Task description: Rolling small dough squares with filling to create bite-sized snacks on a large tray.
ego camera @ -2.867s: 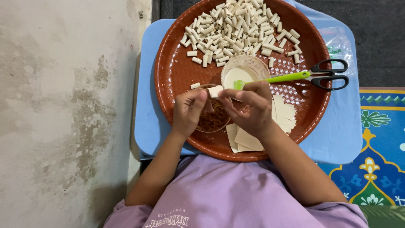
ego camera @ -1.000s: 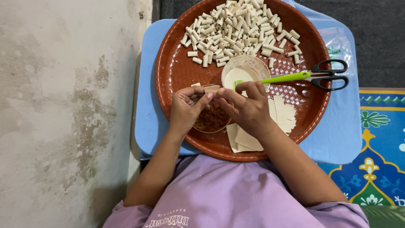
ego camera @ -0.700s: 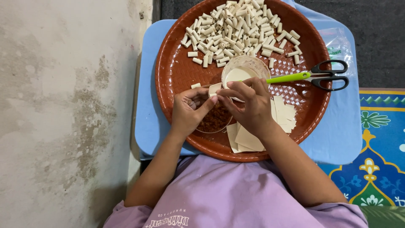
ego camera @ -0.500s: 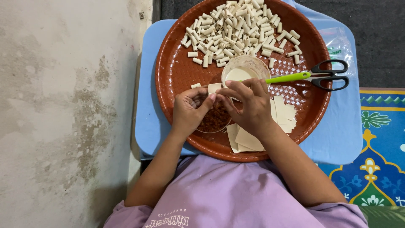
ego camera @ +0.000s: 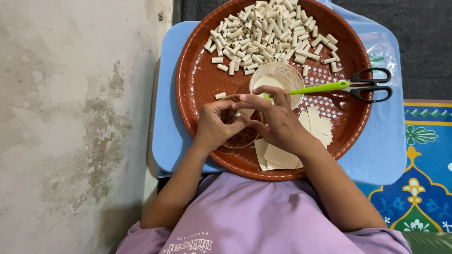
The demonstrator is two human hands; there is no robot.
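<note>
Head view: a small pale wrapper piece (ego camera: 245, 113) sits pinched between the fingertips of the left hand (ego camera: 217, 127) and right hand (ego camera: 277, 123), above a glass bowl of brown crumbly filling (ego camera: 241, 136). Flat square wrappers (ego camera: 316, 123) lie beside, rolled pieces (ego camera: 268, 30) heaped across the woven-textured round brown tray (ego camera: 197, 84).

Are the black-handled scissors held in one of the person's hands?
No, the black-handled scissors lie on the round brown tray's right edge, away from both hands.
</note>
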